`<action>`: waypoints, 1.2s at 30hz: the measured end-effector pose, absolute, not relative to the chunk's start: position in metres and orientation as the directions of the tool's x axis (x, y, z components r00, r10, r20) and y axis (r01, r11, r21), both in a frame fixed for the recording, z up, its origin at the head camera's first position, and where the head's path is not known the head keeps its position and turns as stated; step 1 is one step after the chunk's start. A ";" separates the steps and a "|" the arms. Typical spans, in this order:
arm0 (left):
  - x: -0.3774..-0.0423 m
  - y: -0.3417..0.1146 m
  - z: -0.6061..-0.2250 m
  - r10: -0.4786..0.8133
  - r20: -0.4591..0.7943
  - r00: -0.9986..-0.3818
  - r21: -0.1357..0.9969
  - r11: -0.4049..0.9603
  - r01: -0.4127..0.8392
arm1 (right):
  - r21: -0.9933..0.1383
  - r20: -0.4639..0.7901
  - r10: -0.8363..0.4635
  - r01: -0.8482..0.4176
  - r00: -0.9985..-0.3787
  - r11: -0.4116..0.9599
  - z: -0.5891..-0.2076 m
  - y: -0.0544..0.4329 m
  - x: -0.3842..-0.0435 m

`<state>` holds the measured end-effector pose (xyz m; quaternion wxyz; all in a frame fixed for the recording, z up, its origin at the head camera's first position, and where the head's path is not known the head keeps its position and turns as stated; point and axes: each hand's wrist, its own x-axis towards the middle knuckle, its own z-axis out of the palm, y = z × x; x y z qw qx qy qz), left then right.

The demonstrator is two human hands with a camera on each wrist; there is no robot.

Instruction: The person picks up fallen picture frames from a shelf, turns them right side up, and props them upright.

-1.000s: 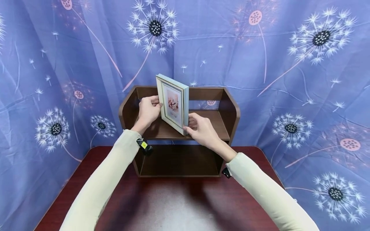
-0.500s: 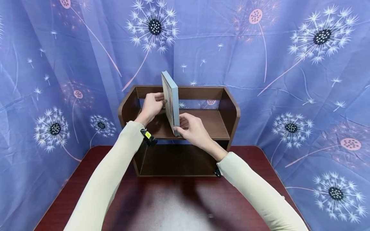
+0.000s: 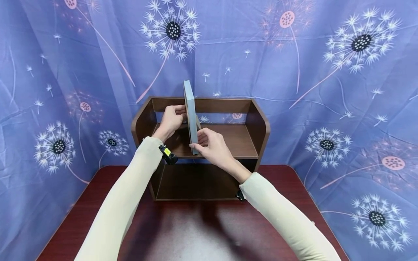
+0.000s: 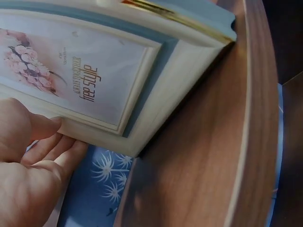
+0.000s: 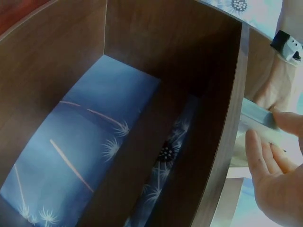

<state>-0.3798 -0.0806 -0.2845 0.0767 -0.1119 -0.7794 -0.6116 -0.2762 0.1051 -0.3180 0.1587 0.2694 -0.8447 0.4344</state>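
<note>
A picture frame (image 3: 192,121) stands upright on the upper board (image 3: 232,139) of a brown wooden shelf, seen nearly edge-on from the head. Its pale front with a blue inner border and a pink flower print (image 4: 28,64) faces left. My left hand (image 3: 172,120) pinches its far edge, thumb on the front and fingers behind. Low on the near edge, my right hand (image 3: 213,146) grips it between thumb and fingers. A thin strip (image 3: 198,122) slants out behind the frame's back, partly hidden by the right hand.
The shelf's side panels (image 3: 258,127) rise on both sides of the upper board. Below lies a lower compartment (image 3: 202,181). The unit stands on a dark red table (image 3: 277,217), with a blue dandelion-print curtain (image 3: 228,54) behind.
The picture frame has turned from showing its front to nearly edge-on, its near edge swinging left. My right hand has moved left with it; my left hand shifted slightly right.
</note>
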 end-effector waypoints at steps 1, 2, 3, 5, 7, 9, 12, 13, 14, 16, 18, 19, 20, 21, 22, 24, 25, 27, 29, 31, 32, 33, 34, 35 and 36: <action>-0.379 -0.081 -0.284 0.081 0.255 -0.963 0.937 0.223 0.267 | -0.648 0.502 -0.317 -0.593 -0.805 0.478 -0.318 0.105 -0.276; -0.379 -0.081 -0.284 0.082 0.254 -0.964 0.938 0.221 0.266 | -0.649 0.503 -0.315 -0.592 -0.805 0.478 -0.318 0.105 -0.276; -0.378 -0.081 -0.284 0.082 0.253 -0.964 0.939 0.219 0.265 | -0.649 0.503 -0.313 -0.592 -0.805 0.478 -0.318 0.104 -0.276; -0.378 -0.081 -0.284 0.083 0.255 -0.963 0.937 0.224 0.268 | -0.650 0.507 -0.308 -0.591 -0.805 0.478 -0.319 0.104 -0.276; -0.378 -0.081 -0.285 0.073 0.277 -0.958 0.923 0.255 0.287 | -0.650 0.507 -0.304 -0.590 -0.806 0.479 -0.319 0.104 -0.276; -0.376 -0.081 -0.284 0.045 0.315 -0.948 0.901 0.300 0.314 | -0.653 0.504 -0.304 -0.587 -0.808 0.479 -0.320 0.103 -0.275; -0.370 -0.084 -0.281 -0.023 0.409 -0.912 0.850 0.374 0.372 | -0.650 0.499 -0.309 -0.585 -0.810 0.485 -0.319 0.102 -0.274; -0.367 -0.085 -0.278 -0.045 0.446 -0.894 0.831 0.391 0.395 | -0.647 0.498 -0.311 -0.586 -0.809 0.488 -0.319 0.102 -0.274; -0.363 -0.087 -0.275 -0.062 0.486 -0.872 0.812 0.402 0.424 | -0.644 0.499 -0.312 -0.587 -0.809 0.492 -0.319 0.102 -0.274; -0.354 -0.090 -0.266 -0.073 0.560 -0.825 0.772 0.408 0.488 | -0.637 0.503 -0.312 -0.590 -0.806 0.497 -0.319 0.102 -0.274; -0.345 -0.092 -0.255 -0.058 0.633 -0.772 0.720 0.410 0.560 | -0.631 0.507 -0.310 -0.591 -0.805 0.502 -0.318 0.103 -0.274; -0.340 -0.094 -0.250 -0.038 0.672 -0.740 0.688 0.404 0.604 | -0.632 0.507 -0.309 -0.590 -0.805 0.502 -0.318 0.103 -0.273; -0.336 -0.095 -0.245 -0.012 0.708 -0.706 0.649 0.404 0.644 | -0.632 0.506 -0.310 -0.590 -0.805 0.503 -0.318 0.103 -0.273; -0.332 -0.096 -0.240 0.024 0.740 -0.672 0.608 0.405 0.683 | -0.631 0.504 -0.310 -0.589 -0.806 0.504 -0.318 0.103 -0.273; -0.329 -0.098 -0.235 0.067 0.771 -0.633 0.553 0.421 0.719 | -0.631 0.502 -0.312 -0.588 -0.807 0.506 -0.318 0.103 -0.273; -0.325 -0.101 -0.229 0.178 0.815 -0.552 0.430 0.454 0.781 | -0.629 0.499 -0.315 -0.588 -0.807 0.509 -0.318 0.102 -0.273; -0.323 -0.103 -0.226 0.235 0.821 -0.520 0.372 0.469 0.801 | -0.629 0.498 -0.316 -0.587 -0.808 0.510 -0.318 0.102 -0.273; -0.320 -0.105 -0.224 0.343 0.812 -0.473 0.271 0.495 0.825 | -0.627 0.498 -0.318 -0.589 -0.807 0.510 -0.319 0.101 -0.274; -0.318 -0.107 -0.224 0.416 0.792 -0.447 0.211 0.501 0.839 | -0.629 0.498 -0.322 -0.591 -0.805 0.506 -0.318 0.101 -0.274; -0.315 -0.108 -0.225 0.450 0.776 -0.442 0.189 0.503 0.843 | -0.625 0.495 -0.345 -0.602 -0.798 0.497 -0.316 0.102 -0.276; -0.315 -0.108 -0.226 0.457 0.773 -0.439 0.182 0.503 0.845 | -0.626 0.491 -0.364 -0.611 -0.792 0.485 -0.315 0.105 -0.277; -0.314 -0.108 -0.227 0.459 0.773 -0.437 0.179 0.503 0.845 | -0.625 0.485 -0.384 -0.618 -0.786 0.476 -0.312 0.108 -0.278; -0.314 -0.107 -0.228 0.459 0.776 -0.433 0.178 0.500 0.848 | -0.617 0.480 -0.401 -0.625 -0.780 0.478 -0.309 0.112 -0.280; -0.313 -0.106 -0.228 0.460 0.776 -0.432 0.175 0.501 0.848 | -0.611 0.476 -0.415 -0.631 -0.775 0.478 -0.304 0.116 -0.282; -0.313 -0.105 -0.228 0.460 0.774 -0.434 0.176 0.503 0.846 | -0.613 0.474 -0.425 -0.635 -0.772 0.471 -0.299 0.121 -0.284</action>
